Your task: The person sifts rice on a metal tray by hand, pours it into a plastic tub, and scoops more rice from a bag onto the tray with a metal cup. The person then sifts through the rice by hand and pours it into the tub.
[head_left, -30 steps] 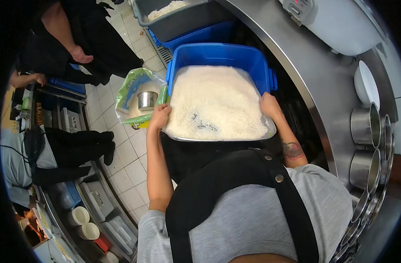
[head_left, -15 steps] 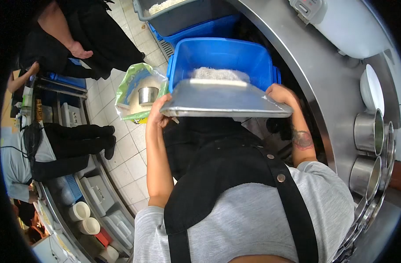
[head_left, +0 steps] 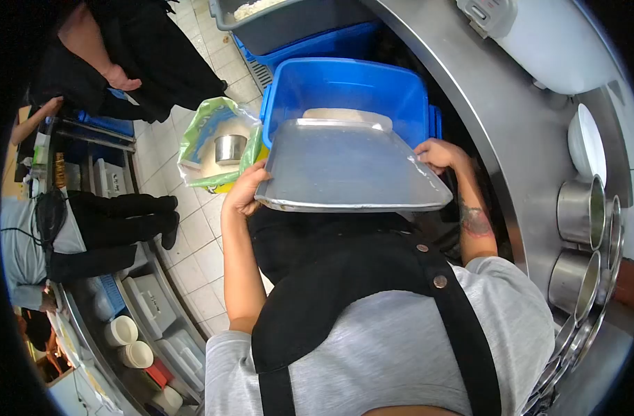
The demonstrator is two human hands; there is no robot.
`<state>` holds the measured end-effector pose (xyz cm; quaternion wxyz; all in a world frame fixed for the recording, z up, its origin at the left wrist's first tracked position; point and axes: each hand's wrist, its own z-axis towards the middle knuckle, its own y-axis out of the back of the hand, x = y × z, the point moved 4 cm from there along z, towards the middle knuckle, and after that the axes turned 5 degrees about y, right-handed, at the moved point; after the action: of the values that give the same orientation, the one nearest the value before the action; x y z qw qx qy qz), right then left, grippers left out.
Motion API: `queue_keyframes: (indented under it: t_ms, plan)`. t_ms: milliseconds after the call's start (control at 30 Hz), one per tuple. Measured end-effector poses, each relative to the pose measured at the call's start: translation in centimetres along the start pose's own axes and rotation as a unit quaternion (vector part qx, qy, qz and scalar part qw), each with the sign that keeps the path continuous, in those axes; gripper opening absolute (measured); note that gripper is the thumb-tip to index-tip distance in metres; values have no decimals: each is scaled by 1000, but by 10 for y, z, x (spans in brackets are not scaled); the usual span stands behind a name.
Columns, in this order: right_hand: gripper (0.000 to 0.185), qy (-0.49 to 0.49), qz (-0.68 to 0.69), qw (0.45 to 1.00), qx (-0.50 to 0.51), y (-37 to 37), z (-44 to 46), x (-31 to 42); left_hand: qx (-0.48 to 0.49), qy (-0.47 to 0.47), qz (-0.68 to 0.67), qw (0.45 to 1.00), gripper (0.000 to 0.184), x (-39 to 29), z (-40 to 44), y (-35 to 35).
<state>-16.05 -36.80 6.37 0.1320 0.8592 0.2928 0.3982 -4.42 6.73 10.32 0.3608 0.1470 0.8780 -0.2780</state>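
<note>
Gripping the metal tray (head_left: 352, 170) by opposite sides, I have my left hand (head_left: 245, 188) clamped on its left edge and my right hand (head_left: 442, 154), well apart, on the right, probably for balance. Its far end reaches over the blue tub (head_left: 352, 80), likely so loose grain (head_left: 348, 116) lands inside. Left stands an open bag (head_left: 192, 149) holding a metal pot (head_left: 231, 149).

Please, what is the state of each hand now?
Left hand: closed, holding the tray by its left edge.
Right hand: closed, holding the tray by its right edge.
</note>
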Motion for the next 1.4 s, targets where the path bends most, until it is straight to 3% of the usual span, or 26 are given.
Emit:
queue_keyframes:
  t_ms: [33,67,100,167,267,367,400,500,533,633,667,733,800,833,867,900,933,967,1033,1100,1167,1200,1233,1333,1367,1400]
  plan:
    - [21,17,39,999,-3,4,13,-14,6,-9,5,1000,57,4,0,-3]
    - [23,49,-6,993,-108,19,24,-24,10,-19,9,1000,57,8,-1,-7]
    - [29,191,-89,938,-275,36,45,-46,14,-30,14,999,58,10,-2,-10]
    - [48,163,-104,847,-495,53,53,-52,3,-35,23,999,61,13,-5,-8]
    - [74,117,-239,786,-558,60,89,-56,-7,-38,9,999,63,8,-14,-10]
    - [90,20,-163,883,-440,46,106,-28,-15,-42,-1,999,63,-2,-22,-13]
    - [91,79,-204,866,-450,37,107,-18,-15,-46,2,999,64,-3,-24,-13]
    - [88,112,-397,873,-263,7,81,26,-15,-46,21,999,65,-4,-22,-11]
    - [82,146,-370,847,-352,10,82,15,-14,-46,28,998,65,-3,-20,-12]
    - [75,95,-274,833,-471,15,81,-7,-9,-59,5,998,59,-6,-22,-21]
    - [68,26,-371,855,-362,14,83,-14,-18,-49,9,999,59,-5,-23,-24]
    - [66,38,-358,894,-269,18,75,-5,-49,-40,11,998,57,-10,-24,-25]
    - [65,262,-243,834,-420,21,57,4,-35,-43,-5,998,52,-12,-26,-24]
    - [64,146,-265,872,-385,21,71,-20,-37,-52,-15,998,50,-5,-21,-16]
    - [65,159,-295,915,-224,20,81,-33,-28,-66,-42,997,50,-4,-21,-16]
    - [65,196,-250,929,-190,7,57,-15,16,-56,-9,998,61,-3,-17,-12]
    - [66,228,-202,940,-152,-6,31,7,30,-69,-39,996,60,-2,-18,-12]
    - [60,260,-177,919,-239,-13,11,26,56,-85,-46,994,61,-1,-17,-8]
    - [62,150,-28,945,-290,-13,14,-3,60,-112,-41,991,65,-7,-30,-4]
    - [61,112,115,984,-72,-22,15,-21,74,-131,-35,988,68,-12,-36,-8]
    - [57,131,193,967,-105,-17,-3,0,86,-143,-12,986,73,-12,-30,-5]
    - [49,142,116,952,-247,-4,7,-21,96,-164,-5,982,74,-10,-21,-2]
    - [50,179,158,948,-211,12,21,-33,100,-185,2,978,76,-13,-17,2]
    - [53,160,35,916,-367,49,40,-52,33,-158,108,981,80,-40,-31,-22]
    - [54,122,18,909,-397,59,56,-66,85,-204,63,973,75,-26,15,-10]
    - [54,137,69,912,-380,77,81,-96,43,-207,159,964,61,-24,49,-4]
